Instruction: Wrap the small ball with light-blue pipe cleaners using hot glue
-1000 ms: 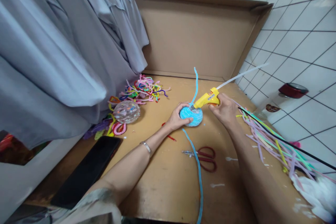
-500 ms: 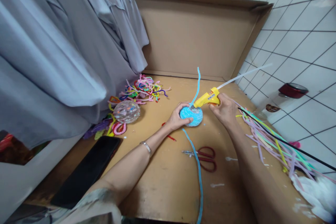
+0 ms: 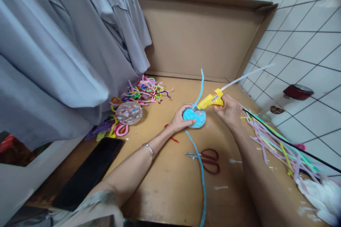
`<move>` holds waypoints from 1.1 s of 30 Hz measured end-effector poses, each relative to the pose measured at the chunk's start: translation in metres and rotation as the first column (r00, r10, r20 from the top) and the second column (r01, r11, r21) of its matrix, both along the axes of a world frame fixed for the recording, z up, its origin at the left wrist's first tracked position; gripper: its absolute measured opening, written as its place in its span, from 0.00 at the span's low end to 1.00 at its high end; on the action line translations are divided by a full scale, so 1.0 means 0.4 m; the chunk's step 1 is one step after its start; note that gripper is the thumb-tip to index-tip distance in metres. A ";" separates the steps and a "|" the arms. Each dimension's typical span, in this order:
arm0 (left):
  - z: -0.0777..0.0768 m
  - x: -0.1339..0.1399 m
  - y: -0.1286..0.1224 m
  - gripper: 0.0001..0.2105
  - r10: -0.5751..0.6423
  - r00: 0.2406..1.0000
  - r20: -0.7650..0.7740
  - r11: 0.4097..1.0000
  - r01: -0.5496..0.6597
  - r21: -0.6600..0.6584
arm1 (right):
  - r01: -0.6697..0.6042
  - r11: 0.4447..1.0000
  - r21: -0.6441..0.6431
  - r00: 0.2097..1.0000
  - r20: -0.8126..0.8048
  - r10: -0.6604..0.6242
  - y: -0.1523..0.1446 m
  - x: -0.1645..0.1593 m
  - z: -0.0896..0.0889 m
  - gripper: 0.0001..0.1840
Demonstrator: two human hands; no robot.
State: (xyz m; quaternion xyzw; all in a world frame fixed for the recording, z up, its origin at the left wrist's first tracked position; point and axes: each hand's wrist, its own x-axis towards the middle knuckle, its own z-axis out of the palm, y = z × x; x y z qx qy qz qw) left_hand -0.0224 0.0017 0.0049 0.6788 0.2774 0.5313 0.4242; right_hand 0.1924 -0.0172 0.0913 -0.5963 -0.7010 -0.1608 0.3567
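Observation:
My left hand [image 3: 181,118] is wrapped round the side of a ball covered in blue pipe cleaner [image 3: 195,120], thumb across its front. A blue pipe cleaner end [image 3: 201,85] sticks up from the ball's top. In my right hand [image 3: 229,110] is a yellow glue gun [image 3: 212,100], its nozzle touching or very close to the ball's top beside that end. A clear glue stick [image 3: 246,76] juts from the gun's back. Below the ball, a long blue pipe cleaner [image 3: 203,181] runs over red-handled scissors [image 3: 211,163] to the table's front edge.
On the left lie a clear speckled ball [image 3: 129,113], a heap of colourful pipe cleaners [image 3: 147,90] and a black phone [image 3: 89,172]. To the right are long pastel pipe cleaners [image 3: 277,145], a black cable [image 3: 290,143] and a red-lidded jar [image 3: 297,92]. A cardboard wall [image 3: 202,39] stands behind.

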 end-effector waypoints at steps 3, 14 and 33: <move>0.001 0.000 -0.001 0.28 0.004 1.000 -0.014 1.000 -0.004 -0.002 | 0.022 1.000 0.002 1.000 -0.001 -0.022 0.001 -0.004 -0.003 0.06; 0.003 -0.001 -0.001 0.27 0.005 1.000 -0.019 1.000 -0.005 -0.001 | -0.016 1.000 -0.007 1.000 -0.017 0.016 -0.001 0.001 0.000 0.05; 0.000 0.000 -0.002 0.28 -0.003 1.000 -0.009 1.000 0.003 -0.005 | -0.023 0.999 0.023 0.999 -0.025 0.024 -0.004 0.000 0.001 0.06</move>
